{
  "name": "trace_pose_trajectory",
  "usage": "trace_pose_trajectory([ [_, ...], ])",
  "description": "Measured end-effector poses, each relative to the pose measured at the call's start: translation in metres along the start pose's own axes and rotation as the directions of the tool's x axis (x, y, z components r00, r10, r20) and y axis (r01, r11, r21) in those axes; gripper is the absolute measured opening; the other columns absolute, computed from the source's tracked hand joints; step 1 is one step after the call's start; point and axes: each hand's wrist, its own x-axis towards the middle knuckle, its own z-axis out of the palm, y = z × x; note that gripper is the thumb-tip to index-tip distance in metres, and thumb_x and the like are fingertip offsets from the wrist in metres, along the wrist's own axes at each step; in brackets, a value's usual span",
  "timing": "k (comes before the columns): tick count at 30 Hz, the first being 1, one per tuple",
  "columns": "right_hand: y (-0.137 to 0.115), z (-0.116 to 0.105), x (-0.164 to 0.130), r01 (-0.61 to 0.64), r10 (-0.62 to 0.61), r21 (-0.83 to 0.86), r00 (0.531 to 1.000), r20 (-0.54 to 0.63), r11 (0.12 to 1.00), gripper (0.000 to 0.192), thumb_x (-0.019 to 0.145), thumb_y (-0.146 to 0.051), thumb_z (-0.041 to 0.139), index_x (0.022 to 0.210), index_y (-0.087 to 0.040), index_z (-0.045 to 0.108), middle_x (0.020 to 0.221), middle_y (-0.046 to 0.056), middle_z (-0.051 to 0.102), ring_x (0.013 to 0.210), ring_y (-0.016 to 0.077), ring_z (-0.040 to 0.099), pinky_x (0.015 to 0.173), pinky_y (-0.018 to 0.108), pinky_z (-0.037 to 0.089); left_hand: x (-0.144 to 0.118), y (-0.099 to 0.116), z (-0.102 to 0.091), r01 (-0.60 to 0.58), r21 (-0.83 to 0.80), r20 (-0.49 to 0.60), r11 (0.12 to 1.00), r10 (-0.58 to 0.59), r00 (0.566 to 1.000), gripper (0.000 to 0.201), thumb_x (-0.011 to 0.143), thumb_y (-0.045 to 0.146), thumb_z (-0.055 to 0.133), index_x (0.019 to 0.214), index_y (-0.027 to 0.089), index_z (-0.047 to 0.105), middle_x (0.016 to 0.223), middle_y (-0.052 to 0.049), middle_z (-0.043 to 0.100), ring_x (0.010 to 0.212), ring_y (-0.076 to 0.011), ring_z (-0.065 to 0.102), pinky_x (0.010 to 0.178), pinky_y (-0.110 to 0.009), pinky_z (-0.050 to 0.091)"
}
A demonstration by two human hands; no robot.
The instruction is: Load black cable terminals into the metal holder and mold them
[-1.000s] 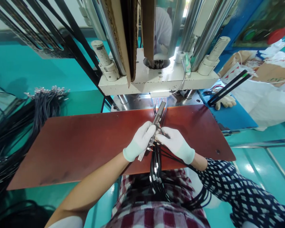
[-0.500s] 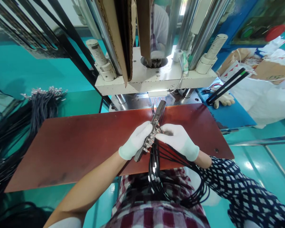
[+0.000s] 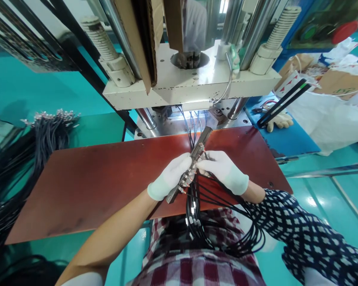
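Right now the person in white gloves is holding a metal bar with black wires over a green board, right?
Nearly. The board is reddish brown, not green; the green is the floor and the surfaces around it. The head view shows the rest as you said: the left hand and the right hand, both in white gloves, hold the metal bar with the black wires above that board.

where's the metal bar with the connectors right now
In the head view the metal bar sits centre frame over the red-brown board, gripped by the left hand, with the right hand touching it and black cables hanging below.
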Motion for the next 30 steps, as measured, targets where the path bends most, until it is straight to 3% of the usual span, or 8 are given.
trace_pose_trajectory([
  [5, -0.003, -0.001, 0.000, -0.012, 0.010, 0.042, 0.999, 0.051, 0.999, 0.018, 0.072, -0.030, 0.058, 0.062, -0.017, 0.049, 0.057, -0.003, 0.048, 0.056, 0.0097, 0.041, 0.056, 0.026, 0.033, 0.001, -0.007, -0.001, 0.038, -0.058, 0.037, 0.998, -0.036, 0.999, 0.038, 0.097, 0.051, 0.043, 0.090, 0.015, 0.053, 0.078, -0.001, 0.054, 0.057, -0.0075, 0.046, 0.049, -0.020, 0.036],
  [13, -0.001, -0.002, -0.001, -0.022, 0.017, 0.075, 0.997, 0.072, 0.997, 0.020, 0.073, -0.030, 0.060, 0.063, -0.017, 0.048, 0.056, -0.004, 0.047, 0.055, 0.0092, 0.040, 0.056, 0.025, 0.031, 0.001, -0.004, 0.002, 0.028, -0.030, 0.029, 0.999, -0.027, 0.999, 0.037, 0.098, 0.051, 0.040, 0.093, 0.016, 0.051, 0.074, 0.000, 0.052, 0.055, -0.0077, 0.043, 0.052, -0.023, 0.035],
  [16, 0.001, -0.002, -0.002, -0.020, 0.016, 0.062, 0.998, 0.059, 0.998, 0.016, 0.073, -0.028, 0.060, 0.065, -0.017, 0.050, 0.057, -0.004, 0.047, 0.055, 0.0092, 0.041, 0.055, 0.025, 0.032, -0.002, 0.003, 0.006, -0.046, 0.161, 0.004, 0.986, 0.046, 0.999, 0.036, 0.100, 0.048, 0.037, 0.087, 0.016, 0.048, 0.076, 0.001, 0.049, 0.063, -0.0095, 0.043, 0.060, -0.025, 0.037],
  [19, 0.007, -0.002, -0.001, 0.036, -0.036, 0.022, 0.999, 0.026, 0.999, 0.014, 0.073, -0.024, 0.061, 0.067, -0.017, 0.051, 0.060, -0.005, 0.049, 0.058, 0.0090, 0.042, 0.057, 0.024, 0.034, -0.004, 0.007, 0.007, -0.078, 0.465, -0.067, 0.882, 0.124, 0.990, 0.034, 0.099, 0.044, 0.042, 0.078, 0.018, 0.039, 0.070, 0.004, 0.040, 0.064, -0.0098, 0.036, 0.062, -0.026, 0.032],
  [21, 0.013, -0.002, -0.001, 0.076, -0.076, -0.013, 0.997, 0.007, 0.997, 0.014, 0.076, -0.025, 0.061, 0.070, -0.016, 0.053, 0.063, -0.004, 0.052, 0.060, 0.0094, 0.045, 0.060, 0.024, 0.037, -0.004, 0.007, 0.006, -0.061, 0.528, -0.092, 0.847, 0.129, 0.987, 0.034, 0.099, 0.043, 0.042, 0.077, 0.019, 0.036, 0.068, 0.005, 0.036, 0.062, -0.0100, 0.033, 0.062, -0.027, 0.031],
  [26, 0.022, -0.002, -0.005, 0.132, -0.137, -0.064, 0.988, -0.073, 0.989, 0.021, 0.085, -0.035, 0.061, 0.092, -0.015, 0.064, 0.085, 0.001, 0.067, 0.077, 0.0137, 0.059, 0.075, 0.027, 0.048, -0.002, 0.010, 0.003, -0.066, 0.308, -0.067, 0.949, 0.091, 0.994, 0.037, 0.100, 0.047, 0.038, 0.077, 0.018, 0.041, 0.072, 0.003, 0.038, 0.067, -0.0107, 0.037, 0.064, -0.026, 0.035],
  [30, 0.019, -0.005, -0.011, 0.158, -0.179, -0.128, 0.968, -0.177, 0.979, 0.024, 0.089, -0.033, 0.057, 0.103, -0.017, 0.068, 0.104, 0.005, 0.070, 0.099, 0.0191, 0.064, 0.092, 0.031, 0.047, -0.002, 0.012, 0.002, -0.033, 0.209, -0.058, 0.977, 0.046, 0.997, 0.036, 0.100, 0.047, 0.040, 0.079, 0.017, 0.042, 0.073, 0.003, 0.041, 0.066, -0.0098, 0.037, 0.063, -0.025, 0.035],
])
